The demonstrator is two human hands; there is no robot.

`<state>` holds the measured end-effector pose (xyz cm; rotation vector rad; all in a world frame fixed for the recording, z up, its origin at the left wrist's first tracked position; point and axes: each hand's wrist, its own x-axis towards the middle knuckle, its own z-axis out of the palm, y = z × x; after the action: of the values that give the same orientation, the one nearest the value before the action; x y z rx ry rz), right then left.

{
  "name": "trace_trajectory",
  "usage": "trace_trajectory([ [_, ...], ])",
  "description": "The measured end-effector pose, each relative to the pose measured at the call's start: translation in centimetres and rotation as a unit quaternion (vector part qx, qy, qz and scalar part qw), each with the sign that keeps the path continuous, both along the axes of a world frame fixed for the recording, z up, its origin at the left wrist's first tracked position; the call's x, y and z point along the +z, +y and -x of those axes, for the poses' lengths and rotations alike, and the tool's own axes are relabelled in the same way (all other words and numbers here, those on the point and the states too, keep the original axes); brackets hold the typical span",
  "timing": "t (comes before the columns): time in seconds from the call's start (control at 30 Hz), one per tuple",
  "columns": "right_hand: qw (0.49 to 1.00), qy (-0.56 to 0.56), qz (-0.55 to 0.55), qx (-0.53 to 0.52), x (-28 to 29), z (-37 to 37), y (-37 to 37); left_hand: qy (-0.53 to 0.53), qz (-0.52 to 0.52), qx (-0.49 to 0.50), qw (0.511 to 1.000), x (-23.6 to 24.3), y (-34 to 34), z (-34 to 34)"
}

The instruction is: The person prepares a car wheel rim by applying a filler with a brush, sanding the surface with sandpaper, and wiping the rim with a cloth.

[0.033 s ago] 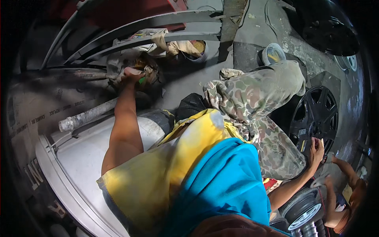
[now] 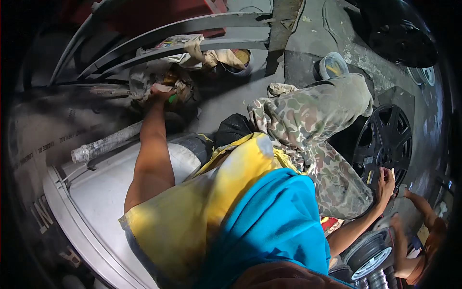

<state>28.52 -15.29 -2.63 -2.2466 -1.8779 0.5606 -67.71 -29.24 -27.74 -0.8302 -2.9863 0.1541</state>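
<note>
With right hand (image 2: 386, 185) curled, pinching pale strip (image 2: 392, 175) near black wheel (image 2: 386, 139); with left hand (image 2: 161, 92) against crumpled clutter (image 2: 184, 89), cannot tell grip.

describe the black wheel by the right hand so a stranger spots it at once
Start at the camouflage trousers in the middle and go right. The black wheel is just past them, the person's right hand at its lower edge. Its broad spokes are black, unlike the pale-faced wheel below.
</note>
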Motion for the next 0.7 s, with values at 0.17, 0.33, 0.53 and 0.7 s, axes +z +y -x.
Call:
trace_trajectory([
  [0.17, 1.0, -0.022, -0.004, -0.006, 0.5, -2.1, -0.4, -0.182, 0.045, 0.016, 0.982, -7.6, 2.2, 1.5],
  [0.33, 0.999, -0.041, -0.002, 0.005, 0.0, -0.3, 0.1, -0.166, 0.363, -0.183, 0.899, -7.6, 2.5, 6.5],
  [0.53, 0.999, -0.05, -0.014, 0.0, 1.5, 0.9, 0.1, -0.171, 0.104, -0.024, 0.98, -6.6, 2.1, 0.7],
  [0.7, 0.999, -0.041, -0.011, 0.008, 0.4, 0.8, 0.3, -0.214, 0.209, -0.055, 0.953, 1.5, 4.1, 7.0],
])
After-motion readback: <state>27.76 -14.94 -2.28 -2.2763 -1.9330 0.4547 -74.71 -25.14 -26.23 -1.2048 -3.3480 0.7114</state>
